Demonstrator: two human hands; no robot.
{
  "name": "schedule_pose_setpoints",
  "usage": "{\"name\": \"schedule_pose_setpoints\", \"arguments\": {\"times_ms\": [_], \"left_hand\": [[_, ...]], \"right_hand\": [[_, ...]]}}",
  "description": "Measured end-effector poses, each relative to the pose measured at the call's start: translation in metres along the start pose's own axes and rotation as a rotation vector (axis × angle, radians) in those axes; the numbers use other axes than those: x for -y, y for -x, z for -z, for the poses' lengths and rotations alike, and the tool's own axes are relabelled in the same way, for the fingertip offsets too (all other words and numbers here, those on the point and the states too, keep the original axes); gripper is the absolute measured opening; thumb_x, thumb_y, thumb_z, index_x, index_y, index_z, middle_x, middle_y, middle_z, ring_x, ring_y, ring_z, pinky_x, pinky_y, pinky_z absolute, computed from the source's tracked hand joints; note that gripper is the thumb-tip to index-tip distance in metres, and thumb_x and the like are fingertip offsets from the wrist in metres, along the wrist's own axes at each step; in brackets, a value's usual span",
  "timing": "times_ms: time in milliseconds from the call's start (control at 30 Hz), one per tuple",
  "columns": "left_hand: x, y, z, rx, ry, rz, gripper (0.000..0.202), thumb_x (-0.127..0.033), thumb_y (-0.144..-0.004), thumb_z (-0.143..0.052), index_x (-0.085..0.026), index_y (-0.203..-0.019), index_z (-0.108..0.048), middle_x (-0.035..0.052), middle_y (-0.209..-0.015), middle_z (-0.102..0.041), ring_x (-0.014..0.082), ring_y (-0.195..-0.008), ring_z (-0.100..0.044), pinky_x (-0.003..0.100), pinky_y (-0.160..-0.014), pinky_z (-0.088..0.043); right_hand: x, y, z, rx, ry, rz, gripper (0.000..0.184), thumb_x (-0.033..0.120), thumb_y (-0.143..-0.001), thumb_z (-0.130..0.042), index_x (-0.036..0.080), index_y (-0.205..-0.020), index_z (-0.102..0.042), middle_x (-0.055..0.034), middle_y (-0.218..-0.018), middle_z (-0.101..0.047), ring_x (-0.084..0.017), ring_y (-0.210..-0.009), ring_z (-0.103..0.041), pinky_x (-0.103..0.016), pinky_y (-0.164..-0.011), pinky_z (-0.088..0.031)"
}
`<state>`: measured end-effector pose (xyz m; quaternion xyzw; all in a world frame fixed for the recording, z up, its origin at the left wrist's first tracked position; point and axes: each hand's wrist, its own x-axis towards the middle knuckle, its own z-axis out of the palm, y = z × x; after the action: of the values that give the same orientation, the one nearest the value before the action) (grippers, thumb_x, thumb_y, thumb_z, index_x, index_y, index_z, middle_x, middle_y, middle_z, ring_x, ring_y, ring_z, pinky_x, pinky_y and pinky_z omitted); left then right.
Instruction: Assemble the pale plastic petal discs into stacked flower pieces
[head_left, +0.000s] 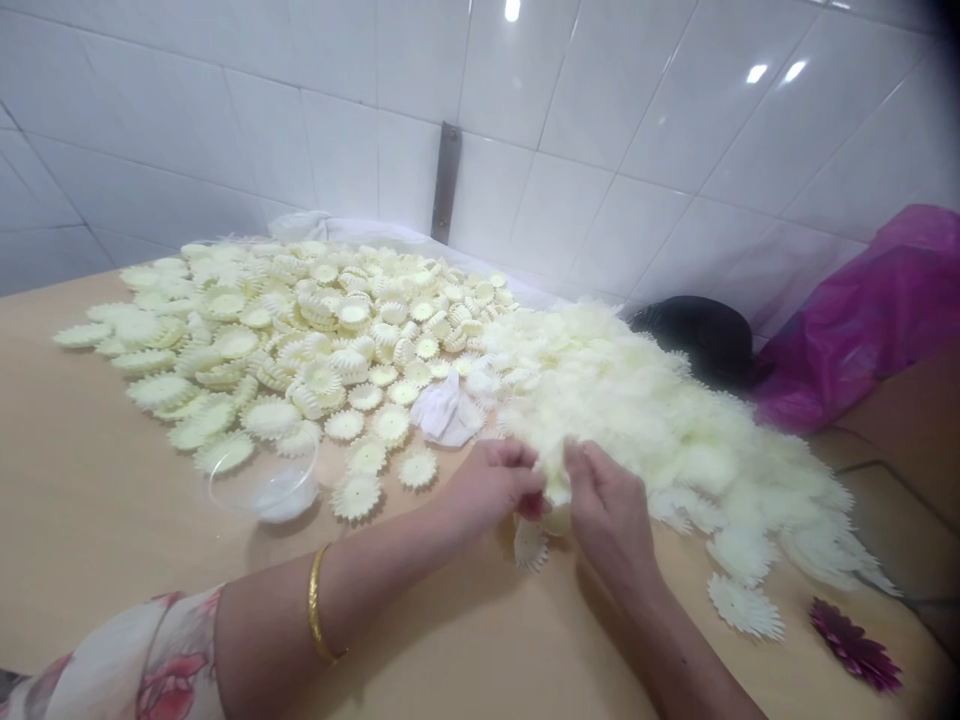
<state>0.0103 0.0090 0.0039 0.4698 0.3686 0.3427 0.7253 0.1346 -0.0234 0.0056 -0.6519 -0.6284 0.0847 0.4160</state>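
Observation:
Both of my hands work close together above the table, fingers pinched. My left hand (499,488) is closed on a pale yellow petal disc (553,478), partly hidden by the fingers. Across from it, my right hand (613,515) pinches at the same piece from the other side; its fingertips blur into the pale pile behind. Just below the fingers a single toothed disc (531,546) shows, and whether it is held or lies on the table I cannot tell. A gold bangle circles my left wrist.
Cupped, toothed flower pieces (322,315) are heaped at left on the table (420,650); thin fluffy petal layers (637,400) are piled at right. Near my left arm are a clear bowl with white paste (285,497) and a crumpled white cloth (448,410). A maroon flower (855,643) lies right.

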Motion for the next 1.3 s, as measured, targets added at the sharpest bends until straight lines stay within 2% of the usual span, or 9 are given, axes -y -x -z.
{"name": "schedule_pose_setpoints", "arguments": {"times_ms": [100,267,400,467,600,767,933,1133,1300], "left_hand": [[-0.001,0.001,-0.001,0.000,0.010,0.007,0.008,-0.016,-0.063,-0.057,-0.016,-0.064,-0.050,-0.0020,-0.052,-0.050,0.0119,-0.053,-0.055,0.027,-0.058,-0.044],[-0.003,-0.002,0.001,-0.084,0.026,0.027,0.009,-0.012,-0.064,-0.054,-0.016,-0.061,-0.047,-0.0021,-0.051,-0.048,0.0112,-0.050,-0.054,0.026,-0.054,-0.044],[-0.002,-0.004,0.003,-0.096,0.027,0.038,0.010,-0.011,-0.064,-0.055,-0.016,-0.063,-0.046,-0.0030,-0.050,-0.047,0.0107,-0.048,-0.053,0.025,-0.052,-0.043],[-0.001,-0.004,0.004,-0.085,-0.008,0.024,0.009,-0.013,-0.065,-0.055,-0.016,-0.063,-0.047,-0.0024,-0.050,-0.048,0.0103,-0.048,-0.052,0.024,-0.052,-0.042],[0.002,-0.005,0.006,-0.061,-0.075,-0.004,0.008,-0.017,-0.065,-0.057,-0.016,-0.064,-0.049,-0.0019,-0.051,-0.050,0.0106,-0.050,-0.053,0.024,-0.054,-0.043],[0.003,-0.004,0.004,-0.059,-0.093,-0.034,0.007,-0.013,-0.063,-0.055,-0.016,-0.067,-0.051,-0.0023,-0.053,-0.051,0.0099,-0.049,-0.052,0.024,-0.054,-0.042],[0.002,-0.002,0.000,-0.100,-0.051,-0.015,0.018,-0.012,-0.064,-0.056,-0.018,-0.080,-0.050,-0.0042,-0.052,-0.049,0.0119,-0.051,-0.054,0.024,-0.051,-0.042],[0.002,0.000,0.000,0.003,-0.092,-0.015,0.017,-0.030,-0.071,-0.057,-0.015,-0.067,-0.051,0.0021,-0.062,-0.057,0.0117,-0.057,-0.057,0.026,-0.060,-0.044],[-0.001,0.004,-0.002,0.008,-0.070,-0.007,0.018,-0.029,-0.070,-0.059,-0.015,-0.064,-0.049,0.0009,-0.058,-0.056,0.0109,-0.054,-0.056,0.025,-0.058,-0.043]], "right_hand": [[0.001,-0.002,0.003,-0.029,-0.050,-0.060,0.040,0.040,-0.086,-0.037,0.021,-0.053,-0.025,0.0056,-0.046,-0.028,-0.010,-0.044,-0.029,-0.022,-0.042,-0.024],[-0.015,-0.016,0.016,-0.172,-0.009,-0.135,0.036,0.042,-0.085,-0.040,0.018,-0.058,-0.047,0.0009,-0.053,-0.048,-0.013,-0.052,-0.043,-0.024,-0.050,-0.034],[-0.032,-0.025,0.021,-0.270,0.124,-0.058,0.025,0.038,-0.076,-0.055,0.016,-0.089,-0.057,-0.0070,-0.089,-0.057,-0.019,-0.075,-0.053,-0.030,-0.063,-0.040],[-0.030,-0.023,0.021,-0.303,0.116,0.023,0.024,0.036,-0.078,-0.052,0.017,-0.094,-0.057,-0.0084,-0.097,-0.057,-0.020,-0.082,-0.053,-0.032,-0.067,-0.040],[-0.012,-0.012,0.018,-0.104,0.013,0.137,0.020,0.037,-0.082,-0.048,0.020,-0.081,-0.058,-0.0046,-0.084,-0.061,-0.020,-0.082,-0.054,-0.032,-0.070,-0.040],[-0.001,-0.004,0.011,0.160,-0.022,0.102,0.016,0.034,-0.080,-0.050,0.020,-0.082,-0.059,-0.0035,-0.081,-0.061,-0.018,-0.076,-0.054,-0.031,-0.068,-0.041],[-0.005,-0.005,0.006,0.114,0.008,0.047,0.020,0.031,-0.084,-0.042,0.019,-0.069,-0.050,-0.0006,-0.065,-0.056,-0.015,-0.061,-0.049,-0.027,-0.056,-0.037],[-0.001,-0.002,0.000,0.024,-0.016,0.020,0.032,0.033,-0.087,-0.036,0.021,-0.058,-0.035,0.0048,-0.049,-0.037,-0.010,-0.047,-0.036,-0.023,-0.044,-0.028],[-0.003,-0.002,-0.004,-0.038,-0.017,0.005,0.039,0.037,-0.088,-0.034,0.021,-0.054,-0.022,0.0066,-0.045,-0.023,-0.009,-0.043,-0.025,-0.023,-0.042,-0.022]]}}
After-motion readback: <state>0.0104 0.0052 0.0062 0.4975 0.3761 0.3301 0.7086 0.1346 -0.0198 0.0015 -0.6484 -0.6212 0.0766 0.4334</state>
